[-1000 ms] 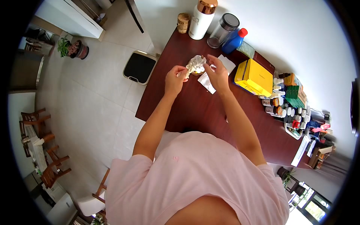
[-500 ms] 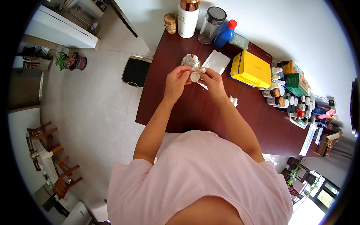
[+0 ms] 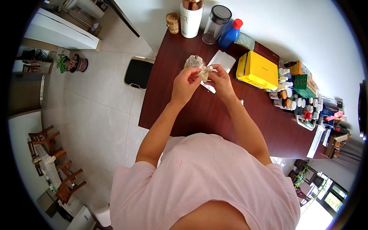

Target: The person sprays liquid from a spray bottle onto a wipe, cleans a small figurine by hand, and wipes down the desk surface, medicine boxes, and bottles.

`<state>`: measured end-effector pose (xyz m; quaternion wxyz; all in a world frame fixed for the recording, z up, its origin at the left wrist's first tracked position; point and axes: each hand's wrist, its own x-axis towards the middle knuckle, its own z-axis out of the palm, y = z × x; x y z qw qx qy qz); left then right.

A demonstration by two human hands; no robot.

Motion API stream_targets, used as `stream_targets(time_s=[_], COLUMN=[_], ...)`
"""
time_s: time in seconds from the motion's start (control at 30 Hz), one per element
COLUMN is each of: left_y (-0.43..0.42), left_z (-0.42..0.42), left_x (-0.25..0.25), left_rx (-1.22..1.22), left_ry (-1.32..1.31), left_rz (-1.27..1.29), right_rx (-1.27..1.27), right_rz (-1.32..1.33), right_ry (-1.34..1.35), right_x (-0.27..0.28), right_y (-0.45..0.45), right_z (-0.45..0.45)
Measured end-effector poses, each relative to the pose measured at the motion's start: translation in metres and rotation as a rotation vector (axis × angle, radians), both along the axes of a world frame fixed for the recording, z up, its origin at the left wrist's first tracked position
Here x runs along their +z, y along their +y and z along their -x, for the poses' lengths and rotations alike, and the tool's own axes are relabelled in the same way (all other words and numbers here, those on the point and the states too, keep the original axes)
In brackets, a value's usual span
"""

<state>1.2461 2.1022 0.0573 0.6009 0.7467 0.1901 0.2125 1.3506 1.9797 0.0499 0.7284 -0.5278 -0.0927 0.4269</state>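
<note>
My left hand [image 3: 185, 85] and my right hand [image 3: 221, 83] meet above the dark red-brown desk. Between their fingertips is a small cream-coloured, crumpled piece [image 3: 205, 73], soft-looking and uneven, its kind unclear. Both hands pinch it, the left from one side and the right from the other. Just beyond my left fingers stands a small round container [image 3: 193, 61] with a whitish, speckled top, partly covered by the hand. White paper [image 3: 223, 62] lies behind my right hand. Beside my right forearm a bit of something white [image 3: 242, 102] shows, mostly hidden.
Along the wall stand a cork-like pot [image 3: 173, 23], a white flask [image 3: 190, 20], a clear jar [image 3: 216, 25] and a blue bottle [image 3: 231, 34]. A yellow box [image 3: 257, 71] and several small bottles [image 3: 285, 92] fill the right. A black bin [image 3: 138, 73] stands left of the desk [image 3: 153, 111].
The cream piece has been turned and looks more bunched up. My left hand has shifted slightly right, and my right forearm now covers most of the white lump on the desk.
</note>
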Motion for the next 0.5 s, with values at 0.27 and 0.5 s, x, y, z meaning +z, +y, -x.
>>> stream_targets(time_s=[0.27, 0.5], left_y=[0.005, 0.029], left_z=[0.004, -0.022], left_x=[-0.015, -0.004], left_rx=[-0.028, 0.115], left_ry=[0.041, 0.124], left_rz=[-0.039, -0.493], right_rx=[0.041, -0.163], right_rz=[0.151, 0.362], right_ry=[-0.143, -0.558], right_x=[0.003, -0.03], right_y=[-0.003, 0.021], right_z=[0.006, -0.045])
